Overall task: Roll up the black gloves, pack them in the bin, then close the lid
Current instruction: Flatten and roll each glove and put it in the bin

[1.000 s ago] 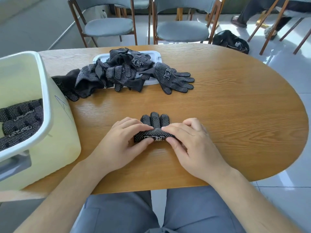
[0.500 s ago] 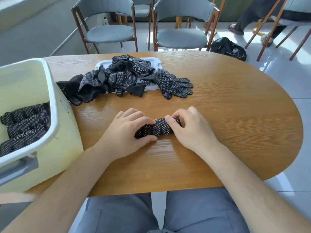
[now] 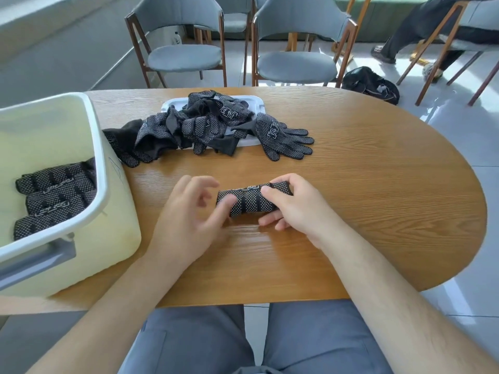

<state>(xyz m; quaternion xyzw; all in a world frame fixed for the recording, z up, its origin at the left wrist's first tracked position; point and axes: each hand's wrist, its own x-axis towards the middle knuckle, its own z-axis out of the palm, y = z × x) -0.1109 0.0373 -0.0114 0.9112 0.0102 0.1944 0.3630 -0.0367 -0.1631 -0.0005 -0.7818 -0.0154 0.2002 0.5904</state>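
A rolled black dotted glove (image 3: 249,201) is lifted slightly off the wooden table (image 3: 364,184), with my right hand (image 3: 294,206) gripping its right end. My left hand (image 3: 194,214) is loose beside the roll's left end, fingers apart, one fingertip touching it. Several rolled gloves (image 3: 56,195) lie inside the pale yellow bin (image 3: 100,163) at the left. A pile of loose black gloves (image 3: 205,125) lies across the white lid (image 3: 251,101) at the table's far side.
The bin has a grey handle (image 3: 37,260) on its near wall. Grey chairs (image 3: 186,49) stand behind the table. A black bag (image 3: 370,83) lies on the floor at the right, near a seated person's legs (image 3: 421,31).
The glove went from half rolled to a full roll. My right hand now holds it raised a little, and my left hand has let go and spread its fingers.
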